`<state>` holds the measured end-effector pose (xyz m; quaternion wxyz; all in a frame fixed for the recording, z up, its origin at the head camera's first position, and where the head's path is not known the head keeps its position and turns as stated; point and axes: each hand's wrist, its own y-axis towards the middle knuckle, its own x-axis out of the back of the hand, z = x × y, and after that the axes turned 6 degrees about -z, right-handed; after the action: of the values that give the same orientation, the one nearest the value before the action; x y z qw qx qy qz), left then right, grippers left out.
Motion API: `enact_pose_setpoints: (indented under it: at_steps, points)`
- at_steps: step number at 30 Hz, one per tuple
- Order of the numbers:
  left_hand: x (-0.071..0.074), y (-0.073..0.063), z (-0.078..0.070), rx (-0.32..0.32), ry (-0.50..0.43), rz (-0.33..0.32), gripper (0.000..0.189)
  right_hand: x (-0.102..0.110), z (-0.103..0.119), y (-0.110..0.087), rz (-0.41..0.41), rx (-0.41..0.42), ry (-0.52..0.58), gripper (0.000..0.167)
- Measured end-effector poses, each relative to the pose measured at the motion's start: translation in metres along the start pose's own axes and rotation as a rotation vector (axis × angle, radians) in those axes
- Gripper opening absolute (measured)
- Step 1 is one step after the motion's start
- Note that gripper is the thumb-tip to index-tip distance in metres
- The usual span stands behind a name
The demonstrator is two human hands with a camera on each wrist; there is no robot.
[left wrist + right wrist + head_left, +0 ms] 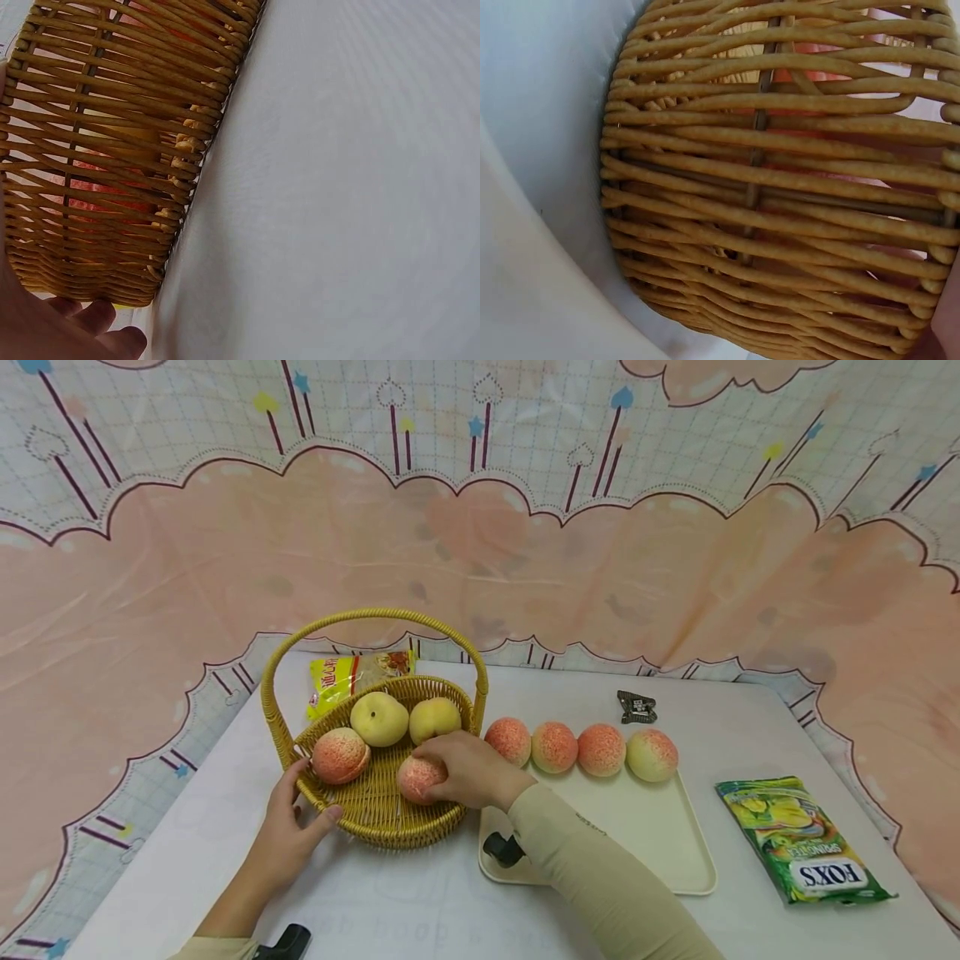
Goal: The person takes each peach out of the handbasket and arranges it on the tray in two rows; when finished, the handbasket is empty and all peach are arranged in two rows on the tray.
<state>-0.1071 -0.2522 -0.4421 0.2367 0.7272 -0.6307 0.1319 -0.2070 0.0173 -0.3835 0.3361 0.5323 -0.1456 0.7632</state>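
Note:
A wicker basket (390, 827) with a tall arched handle stands on the left of the white table. Inside it are a red peach (341, 756) and two pale yellow fruits (379, 719). My right hand (467, 767) reaches over the right rim and grips another red peach (418, 779) low in the basket. At the front left, my left hand (288, 827) holds the basket's side, its thumb by the front rim; in the left wrist view its fingers (96, 319) bend round the wicker. Wicker hides most of the right hand in the right wrist view.
A cream tray (637, 852) lies right of the basket, with several peaches (602, 750) in a row along its far edge. Beyond them is a small black packet (637, 707). A green Fox's bag (806, 839) lies far right; a yellow packet (330, 681) sits behind the basket.

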Motion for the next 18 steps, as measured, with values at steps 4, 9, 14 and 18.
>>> enact_pose_setpoints:
  at_steps: [4,9,14,18]
  points:
    - [0.0,0.0,0.0,-0.006,0.0,0.0,0.085,-0.001,-0.001,-0.001,-0.028,-0.014,0.028,0.048]
    - [0.0,0.0,0.0,-0.005,0.004,-0.005,0.085,-0.002,-0.002,-0.005,-0.089,-0.045,0.141,0.049]
    - [-0.001,0.0,-0.002,-0.005,0.004,-0.008,0.084,0.001,-0.001,-0.011,-0.142,-0.117,0.281,0.053]
    - [0.0,-0.001,-0.003,-0.004,0.001,-0.007,0.084,0.007,-0.001,-0.018,-0.174,-0.165,0.41,0.055]
